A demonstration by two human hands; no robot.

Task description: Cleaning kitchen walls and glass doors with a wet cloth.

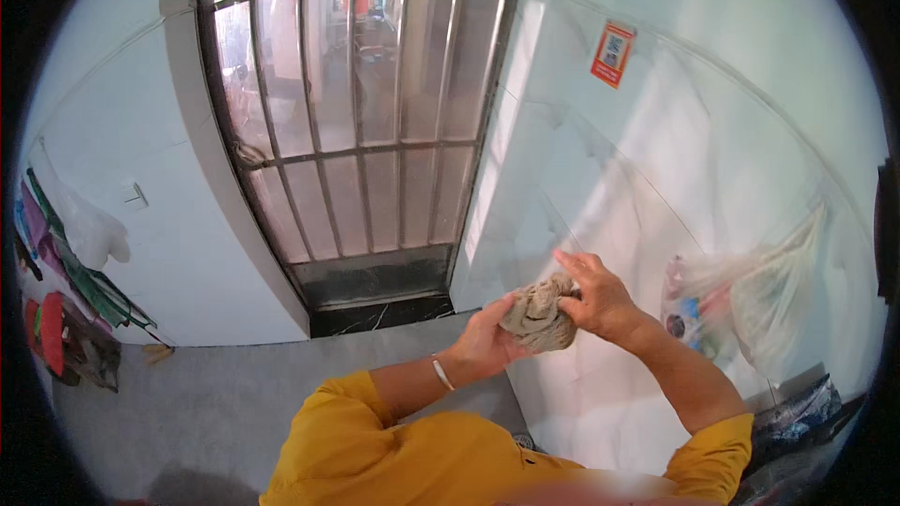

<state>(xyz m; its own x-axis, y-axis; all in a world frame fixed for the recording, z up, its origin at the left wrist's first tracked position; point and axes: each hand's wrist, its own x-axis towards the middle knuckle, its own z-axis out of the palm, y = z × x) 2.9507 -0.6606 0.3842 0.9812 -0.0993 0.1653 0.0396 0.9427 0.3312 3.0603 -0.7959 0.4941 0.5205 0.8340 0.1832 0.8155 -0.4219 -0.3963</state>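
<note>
A bunched, greyish-brown cloth (538, 316) is held between both hands in front of the yellow shirt. My left hand (489, 341) supports it from the left and below, with a pale bangle (442, 372) on that wrist. On the cloth's upper right side, my right hand (601, 299) grips a fold with the thumb, while its index finger points up and away. The cloth's underside is hidden.
A barred metal door (358, 147) stands ahead, above a dark stone threshold (383, 316). Plastic bags (766, 295) hang on the tiled right wall. Folded umbrellas (91, 284) and bags hang at the left wall. Grey floor (232, 393) lies below.
</note>
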